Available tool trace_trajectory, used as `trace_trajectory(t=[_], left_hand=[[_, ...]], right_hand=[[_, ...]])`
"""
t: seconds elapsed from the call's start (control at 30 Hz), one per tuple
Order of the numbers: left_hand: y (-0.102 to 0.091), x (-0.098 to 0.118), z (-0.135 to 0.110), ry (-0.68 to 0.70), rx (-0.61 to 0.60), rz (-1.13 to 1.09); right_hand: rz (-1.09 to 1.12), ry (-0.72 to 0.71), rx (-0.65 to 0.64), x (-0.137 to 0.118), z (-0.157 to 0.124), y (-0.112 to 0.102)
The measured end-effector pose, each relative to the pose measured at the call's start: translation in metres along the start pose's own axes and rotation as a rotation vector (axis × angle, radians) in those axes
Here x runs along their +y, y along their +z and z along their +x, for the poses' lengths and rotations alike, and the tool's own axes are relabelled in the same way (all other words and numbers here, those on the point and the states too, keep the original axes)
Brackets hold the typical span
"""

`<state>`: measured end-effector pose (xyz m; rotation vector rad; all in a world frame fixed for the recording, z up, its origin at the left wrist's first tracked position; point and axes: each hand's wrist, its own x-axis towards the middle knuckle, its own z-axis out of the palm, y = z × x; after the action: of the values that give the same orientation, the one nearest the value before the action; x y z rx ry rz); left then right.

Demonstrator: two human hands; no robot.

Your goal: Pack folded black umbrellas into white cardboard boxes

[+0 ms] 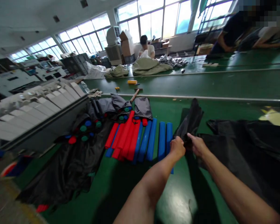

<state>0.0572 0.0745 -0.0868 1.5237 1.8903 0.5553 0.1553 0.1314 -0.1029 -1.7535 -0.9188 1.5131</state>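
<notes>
A black fabric bag [193, 116] is raised above the green table, gripped near its lower end by both hands. My left hand [178, 147] is closed on the bag's near edge. Just to the right, my right hand [196, 144] pinches the same edge, a small gap between the two hands. Blue ribbed tubes [161, 140] lie beside my left hand. Further left is a pile of red ribbed tubes [124, 138], with more blue ones along its side. Black fabric bags [252, 149] lie spread at the right.
Filled bags [65, 168] with coloured tube ends showing cover the left side. A hammer [134, 95] and a yellow roll [132, 82] lie further back. White boxes [49, 102] fill a bin at the left. A person [146, 49] sits beyond a conveyor; other people work at far right.
</notes>
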Motion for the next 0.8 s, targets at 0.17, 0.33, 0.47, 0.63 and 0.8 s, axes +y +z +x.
trace_trajectory(t=[0.17, 0.33, 0.47, 0.63, 0.8], left_hand=[[-0.019, -0.027, -0.036, 0.098, 0.057, -0.041], [-0.057, -0.11, -0.134, -0.003, 0.228, -0.02], [-0.071, -0.175, -0.208, -0.258, 0.331, 0.018], [-0.061, -0.206, -0.258, -0.384, 0.23, 0.057], [-0.051, -0.193, -0.27, -0.322, 0.052, 0.088]], right_hand=[[-0.398, -0.209, 0.026, 0.012, 0.017, -0.002], [-0.746, -0.571, -0.042, 0.116, -0.044, -0.021], [-1.11, -0.952, 0.033, 0.197, -0.112, -0.037], [-1.264, -1.063, 0.046, 0.229, -0.167, -0.044], [-1.328, -0.928, 0.043, 0.218, -0.188, -0.032]])
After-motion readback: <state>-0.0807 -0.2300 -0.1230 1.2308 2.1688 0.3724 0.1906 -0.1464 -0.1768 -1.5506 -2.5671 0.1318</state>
